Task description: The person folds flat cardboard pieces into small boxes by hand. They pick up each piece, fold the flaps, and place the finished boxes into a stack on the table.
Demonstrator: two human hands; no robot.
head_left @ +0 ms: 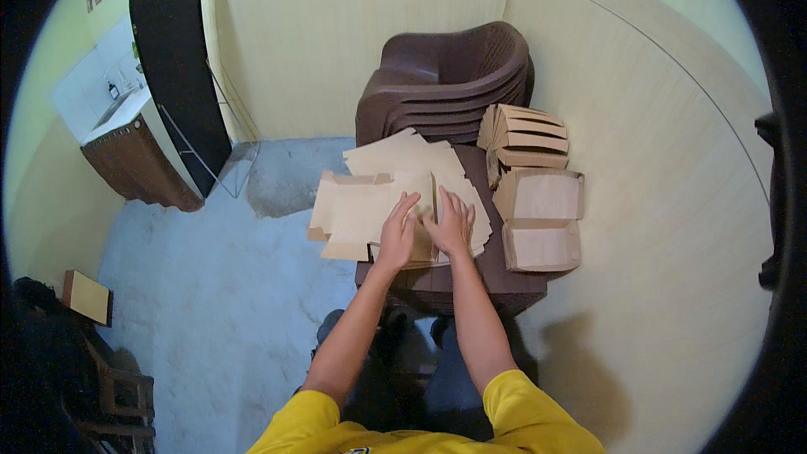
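Left hand and right hand rest slightly apart, fingers outstretched, on a partly folded cardboard sheet atop a pile of flat cardboard. Folding seems in hand; the next move likely calls for pressing creases firmly. Beyond stand stacked brown chairs.

The brown worktop carries card sheets, overhanging at 9 o'clock; 1 open box lies at 3 o'clock, and a box stack sits at 1 o'clock.
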